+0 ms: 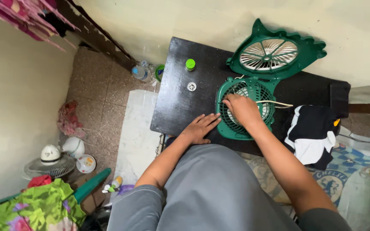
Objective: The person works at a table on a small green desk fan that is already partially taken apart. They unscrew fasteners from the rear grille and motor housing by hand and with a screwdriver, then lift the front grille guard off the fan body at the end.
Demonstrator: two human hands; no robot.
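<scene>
A green fan housing with a round grille lies flat on the black table. My right hand rests on top of that grille, fingers curled against it. My left hand lies flat, fingers apart, on the table just left of the housing. The other green fan half, with a pale grille, leans against the wall behind. A pale cord runs out from the housing to the right.
A green-capped small bottle and a small round silver part sit on the table's far left. A black-and-white cloth hangs off the right edge. On the floor: a white fan, water bottles, clothes.
</scene>
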